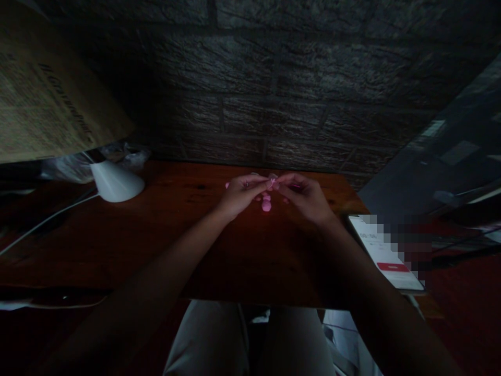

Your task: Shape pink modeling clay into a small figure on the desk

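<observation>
Both hands meet over the far half of the wooden table, fingertips almost touching. My left hand (pixel 243 194) pinches a small pink piece (pixel 273 181) that looks like modelling clay. From the other side, my right hand (pixel 303 194) closes thumb and fingers on the same piece. Just below the fingertips lies a rounded pink lump (pixel 266 204) with a smaller bit on top. Another pink bit (pixel 227 185) shows beside the left hand, partly hidden by it. Some light-coloured items behind the fingers are too dim and covered to name.
A brown wooden table (pixel 168 230) runs up to a dark brick wall (pixel 297 78). On the left stands a lamp with a white base (pixel 119 181) and a printed paper-like shade (pixel 50 89). A lit tablet or phone screen (pixel 385 250) lies near the right edge.
</observation>
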A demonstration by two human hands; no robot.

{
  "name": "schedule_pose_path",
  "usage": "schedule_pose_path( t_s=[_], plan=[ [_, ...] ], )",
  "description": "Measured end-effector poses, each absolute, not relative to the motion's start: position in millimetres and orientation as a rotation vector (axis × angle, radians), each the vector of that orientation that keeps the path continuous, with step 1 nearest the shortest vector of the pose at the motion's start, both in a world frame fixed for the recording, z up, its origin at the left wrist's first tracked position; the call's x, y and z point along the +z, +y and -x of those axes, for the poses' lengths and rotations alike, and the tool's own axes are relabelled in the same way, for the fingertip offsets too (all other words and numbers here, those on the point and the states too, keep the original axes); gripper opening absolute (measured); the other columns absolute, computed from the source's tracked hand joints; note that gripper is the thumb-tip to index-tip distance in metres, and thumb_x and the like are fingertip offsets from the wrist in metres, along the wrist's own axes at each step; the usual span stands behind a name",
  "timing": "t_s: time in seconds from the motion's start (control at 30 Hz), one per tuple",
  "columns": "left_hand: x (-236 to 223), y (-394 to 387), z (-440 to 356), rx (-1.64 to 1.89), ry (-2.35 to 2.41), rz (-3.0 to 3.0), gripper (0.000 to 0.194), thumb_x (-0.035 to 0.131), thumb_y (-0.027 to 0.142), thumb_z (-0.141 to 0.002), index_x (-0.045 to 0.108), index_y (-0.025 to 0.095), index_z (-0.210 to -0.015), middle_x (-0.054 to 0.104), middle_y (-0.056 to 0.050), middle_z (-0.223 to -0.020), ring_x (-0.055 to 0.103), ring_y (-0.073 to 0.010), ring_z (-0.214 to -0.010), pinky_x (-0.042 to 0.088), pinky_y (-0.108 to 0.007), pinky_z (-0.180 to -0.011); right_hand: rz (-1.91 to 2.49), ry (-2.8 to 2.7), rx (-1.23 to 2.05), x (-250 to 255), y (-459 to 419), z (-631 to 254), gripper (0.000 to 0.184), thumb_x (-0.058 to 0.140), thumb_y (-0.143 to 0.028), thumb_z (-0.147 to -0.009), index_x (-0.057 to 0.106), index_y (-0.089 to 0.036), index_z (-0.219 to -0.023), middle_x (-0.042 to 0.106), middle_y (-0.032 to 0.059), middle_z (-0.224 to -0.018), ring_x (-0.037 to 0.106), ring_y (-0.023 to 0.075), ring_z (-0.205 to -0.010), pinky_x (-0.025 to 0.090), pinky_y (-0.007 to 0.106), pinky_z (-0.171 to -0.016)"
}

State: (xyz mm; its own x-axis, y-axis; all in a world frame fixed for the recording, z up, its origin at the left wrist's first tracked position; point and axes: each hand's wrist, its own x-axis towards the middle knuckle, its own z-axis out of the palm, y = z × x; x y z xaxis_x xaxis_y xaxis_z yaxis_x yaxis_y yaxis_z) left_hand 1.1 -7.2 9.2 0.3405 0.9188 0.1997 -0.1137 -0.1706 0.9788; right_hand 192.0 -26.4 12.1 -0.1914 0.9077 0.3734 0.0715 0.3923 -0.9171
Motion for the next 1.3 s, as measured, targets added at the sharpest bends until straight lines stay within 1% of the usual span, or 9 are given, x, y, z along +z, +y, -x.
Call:
schedule_pose_path(
  t_s=[0.2, 0.33, 0.47, 0.67, 0.77, 0.93, 1.07, 1.2, 1.3],
  plan=[
    [10.1, -7.3, -1.2, 1.099, 0.779, -1.429, 0.022, 0.08, 0.036, -0.081, 0.079, 0.016, -0.091, 0.076, -0.008, -0.09, 0.07, -0.0152, -0.077, 0.053, -0.029, -0.07, 0.843, -1.599, 1.018, 13.0, -25.8, -194.9, 0.027, 0.083, -0.046, -0.081, 0.075, -0.023, -0.092, 0.076, 0.0034, -0.09, 0.064, 0.0153, -0.073, 0.051, 0.029, -0.062],
    [9.7, -7.2, -0.8, 1.099, 0.785, -1.461, 0.022, 0.078, 0.036, -0.082, 0.078, 0.016, -0.092, 0.077, -0.008, -0.09, 0.07, -0.015, -0.076, 0.053, -0.029, -0.07, 0.86, -1.631, 1.004, 14.1, -25.4, -197.3, 0.024, 0.081, -0.045, -0.083, 0.076, -0.023, -0.093, 0.076, 0.0034, -0.092, 0.063, 0.0149, -0.074, 0.051, 0.03, -0.063],
    [8.2, -6.0, -0.7, 1.103, 0.776, -1.484, 0.026, 0.077, 0.039, -0.082, 0.077, 0.016, -0.094, 0.077, -0.008, -0.087, 0.071, -0.0161, -0.078, 0.053, -0.029, -0.07, 0.896, -1.647, 0.99, 15.8, -26.3, -198.8, 0.027, 0.081, -0.048, -0.083, 0.076, -0.023, -0.092, 0.076, 0.0034, -0.09, 0.063, 0.015, -0.073, 0.051, 0.03, -0.062],
    [8.2, -6.4, -1.3, 1.119, 0.754, -1.468, 0.03, 0.081, 0.041, -0.078, 0.077, 0.016, -0.093, 0.076, -0.006, -0.082, 0.069, -0.0143, -0.073, 0.052, -0.026, -0.067, 0.901, -1.637, 1.009, 16.1, -26.9, -198.3, 0.034, 0.081, -0.054, -0.081, 0.075, -0.022, -0.09, 0.076, 0.0035, -0.089, 0.064, 0.015, -0.073, 0.052, 0.029, -0.062],
    [10.3, -7.8, -1.2, 1.107, 0.764, -1.419, 0.03, 0.082, 0.041, -0.077, 0.078, 0.016, -0.093, 0.076, -0.006, -0.083, 0.069, -0.0141, -0.074, 0.053, -0.027, -0.069, 0.893, -1.635, 1.014, 16.4, -27.4, -197.8, 0.033, 0.081, -0.053, -0.081, 0.074, -0.022, -0.092, 0.076, 0.0034, -0.09, 0.064, 0.0147, -0.073, 0.051, 0.028, -0.062],
    [12.8, -8.2, -0.5, 1.077, 0.798, -1.346, 0.032, 0.084, 0.04, -0.075, 0.078, 0.016, -0.094, 0.076, -0.007, -0.09, 0.07, -0.0148, -0.079, 0.054, -0.027, -0.07, 0.89, -1.641, 1.014, 18.2, -29.3, -197.0, 0.029, 0.083, -0.048, -0.081, 0.076, -0.023, -0.094, 0.076, 0.0025, -0.09, 0.063, 0.0144, -0.073, 0.051, 0.028, -0.062],
    [11.3, -7.7, -0.9, 1.057, 0.789, -1.37, 0.034, 0.083, 0.044, -0.076, 0.078, 0.016, -0.095, 0.075, -0.007, -0.088, 0.07, -0.0156, -0.079, 0.054, -0.027, -0.07, 0.915, -1.613, 1.027, 18.0, -29.1, -196.6, 0.033, 0.083, -0.052, -0.078, 0.077, -0.023, -0.093, 0.076, 0.0028, -0.089, 0.063, 0.0147, -0.071, 0.05, 0.028, -0.061],
    [9.9, -7.5, -1.1, 1.073, 0.791, -1.38, 0.034, 0.084, 0.043, -0.075, 0.078, 0.016, -0.094, 0.075, -0.006, -0.089, 0.07, -0.0149, -0.078, 0.054, -0.028, -0.072, 0.927, -1.608, 1.025, 17.4, -28.6, -196.5, 0.035, 0.083, -0.053, -0.078, 0.08, -0.022, -0.094, 0.077, 0.0035, -0.089, 0.061, 0.0142, -0.069, 0.05, 0.029, -0.062],
    [9.7, -7.8, -0.9, 1.085, 0.802, -1.382, 0.034, 0.084, 0.044, -0.075, 0.079, 0.016, -0.094, 0.076, -0.006, -0.086, 0.07, -0.0152, -0.077, 0.054, -0.028, -0.072, 0.954, -1.573, 1.036, 17.1, -28.9, -196.4, 0.034, 0.083, -0.053, -0.078, 0.081, -0.023, -0.092, 0.076, 0.0028, -0.085, 0.059, 0.0135, -0.067, 0.049, 0.028, -0.061]
  ],
)
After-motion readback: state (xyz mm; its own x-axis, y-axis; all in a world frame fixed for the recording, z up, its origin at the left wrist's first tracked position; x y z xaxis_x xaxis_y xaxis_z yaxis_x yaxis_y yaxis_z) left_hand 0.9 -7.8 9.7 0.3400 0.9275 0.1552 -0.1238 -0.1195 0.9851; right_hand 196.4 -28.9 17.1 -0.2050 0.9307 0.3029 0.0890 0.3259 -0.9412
